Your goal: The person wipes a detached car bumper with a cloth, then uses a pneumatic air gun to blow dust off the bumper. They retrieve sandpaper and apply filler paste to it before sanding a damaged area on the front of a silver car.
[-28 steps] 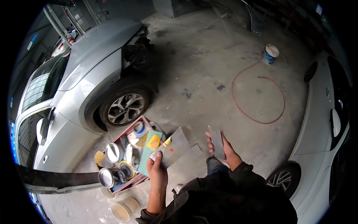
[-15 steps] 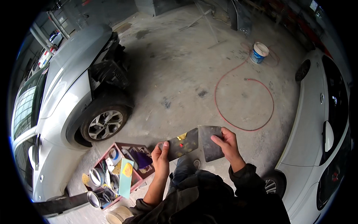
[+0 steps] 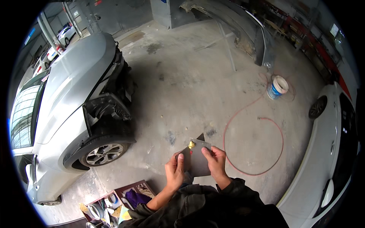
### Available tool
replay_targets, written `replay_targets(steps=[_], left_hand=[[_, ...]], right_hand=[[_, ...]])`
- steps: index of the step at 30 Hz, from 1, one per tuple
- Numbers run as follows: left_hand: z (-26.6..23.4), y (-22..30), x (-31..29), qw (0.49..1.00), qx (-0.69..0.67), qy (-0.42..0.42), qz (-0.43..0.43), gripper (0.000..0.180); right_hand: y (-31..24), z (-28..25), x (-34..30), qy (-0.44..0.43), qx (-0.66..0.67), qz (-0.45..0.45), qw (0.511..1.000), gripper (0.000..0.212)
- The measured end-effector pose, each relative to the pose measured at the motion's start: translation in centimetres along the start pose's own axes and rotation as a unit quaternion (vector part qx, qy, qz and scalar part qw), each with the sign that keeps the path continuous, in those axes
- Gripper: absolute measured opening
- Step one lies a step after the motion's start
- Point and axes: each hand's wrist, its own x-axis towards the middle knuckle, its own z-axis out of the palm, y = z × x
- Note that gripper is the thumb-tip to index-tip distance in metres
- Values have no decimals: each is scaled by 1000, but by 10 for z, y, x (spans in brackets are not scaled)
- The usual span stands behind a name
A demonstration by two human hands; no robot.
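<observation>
Head view shows us our left hand's [image 3: 175, 173] grip closed on a dark spreader [image 3: 186, 159] and our right hand's [image 3: 217, 162] on a grey spreader [image 3: 200, 162], the two overlapping above the concrete floor [image 3: 171, 95]. Yellow paste [image 3: 191, 144] and a red dab [image 3: 191, 152] show where they meet. Beyond, a red hose [image 3: 253, 174] loops near a bucket [image 3: 274, 91].
</observation>
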Motion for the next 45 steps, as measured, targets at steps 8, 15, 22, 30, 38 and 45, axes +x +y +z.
replay_targets(steps=[8,15,22,30,38,45], left_hand=[[34,50,188,981,159,-61,97,27],[58,51,400,996,43,-23,71,18],[97,97,596,981,81,98,147,26],[92,114,786,969,48,220,105,25],[54,112,996,954,39,264,139,23],[10,139,1173,949,57,267,160,22]], right_hand=[[-71,35,208,117,57,-147,980,28],[-119,24,431,-287,74,-102,950,20],[-172,72,650,-439,-139,-165,872,20],[-206,191,796,-225,-352,-578,700,28],[-202,317,973,-196,-323,-587,716,28],[-217,428,1115,-215,-310,-578,724,26]])
